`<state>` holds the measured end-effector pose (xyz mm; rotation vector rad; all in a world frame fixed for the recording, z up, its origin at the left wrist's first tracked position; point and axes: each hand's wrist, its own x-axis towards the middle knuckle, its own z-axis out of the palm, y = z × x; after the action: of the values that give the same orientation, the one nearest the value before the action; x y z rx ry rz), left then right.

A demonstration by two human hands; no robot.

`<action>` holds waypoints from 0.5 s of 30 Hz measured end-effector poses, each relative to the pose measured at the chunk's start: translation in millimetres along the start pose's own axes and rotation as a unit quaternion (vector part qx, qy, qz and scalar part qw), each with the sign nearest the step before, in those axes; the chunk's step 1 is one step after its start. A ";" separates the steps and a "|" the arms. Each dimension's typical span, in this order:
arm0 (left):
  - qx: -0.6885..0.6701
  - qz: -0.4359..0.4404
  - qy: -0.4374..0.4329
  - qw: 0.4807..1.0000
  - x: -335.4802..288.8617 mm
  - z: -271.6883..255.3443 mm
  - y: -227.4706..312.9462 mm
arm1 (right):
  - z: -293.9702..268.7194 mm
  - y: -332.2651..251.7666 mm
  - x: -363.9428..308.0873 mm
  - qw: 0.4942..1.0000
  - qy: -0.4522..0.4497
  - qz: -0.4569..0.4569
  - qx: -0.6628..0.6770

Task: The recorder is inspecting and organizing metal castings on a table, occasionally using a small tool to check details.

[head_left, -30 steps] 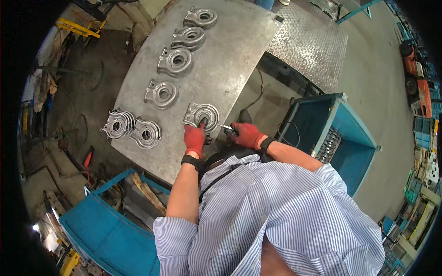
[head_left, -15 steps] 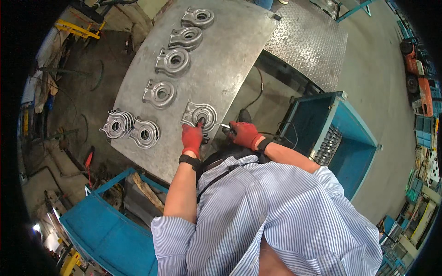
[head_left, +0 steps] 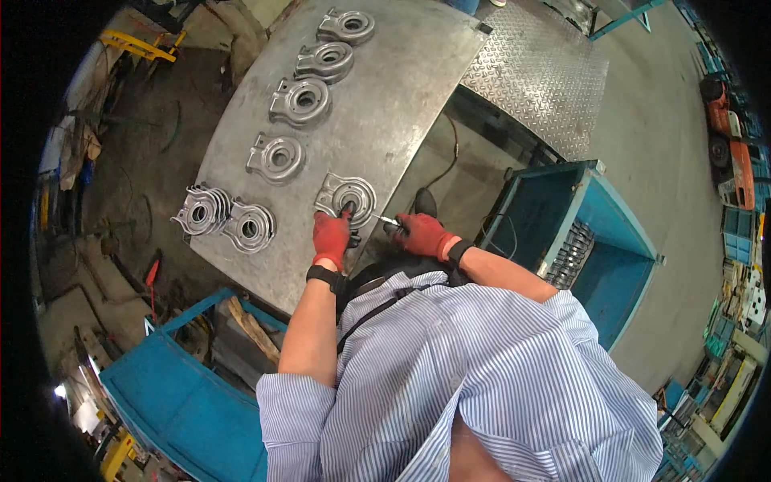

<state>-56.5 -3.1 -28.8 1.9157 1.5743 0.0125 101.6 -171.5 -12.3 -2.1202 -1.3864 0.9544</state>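
Note:
A round stamped metal part (head_left: 351, 189) with a ringed centre and a flat lug lies by the right edge of the metal table. My left hand (head_left: 332, 234), in a red and black glove, grips its near side, with a finger over the centre ring. My right hand (head_left: 423, 234), in a matching glove, is closed around a slim pen-like tool (head_left: 389, 220). The tool's thin tip points left and reaches the part's right rim; I cannot tell whether it touches.
Several similar parts (head_left: 301, 102) stand in a row along the metal table (head_left: 385, 96), with a stack (head_left: 202, 212) at the near left corner. A blue bin (head_left: 618, 265) holding metal pieces is on the right. Another blue container (head_left: 185, 402) sits lower left.
The view has shifted slightly. Both hands keep nearly the same place at the part, and the tool tip stays by its right rim.

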 end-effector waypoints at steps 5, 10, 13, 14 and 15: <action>-0.003 0.051 0.014 0.999 0.5 7.6 -10.5 | -2.9 -7.3 -1.2 1.000 0.007 0.005 -0.009; -0.118 0.008 -0.015 0.993 -0.8 0.4 -19.0 | 1.3 0.7 -0.1 0.999 0.036 -0.005 0.027; -0.117 0.023 -0.012 0.993 -23.4 -33.6 -1.4 | -14.7 -9.4 -9.0 0.997 0.068 -0.010 0.045; -0.139 0.051 -0.003 0.989 -21.8 -32.9 -27.2 | -17.6 -16.5 -12.9 0.996 0.078 -0.015 0.032; -0.161 0.079 0.005 0.984 -23.3 -34.8 -45.5 | -20.0 -19.1 -14.7 0.996 0.087 -0.019 0.019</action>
<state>-116.7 -4.2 -14.3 1.7776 1.3292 0.3264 100.9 -176.9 18.5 -2.0862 -1.3082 0.7552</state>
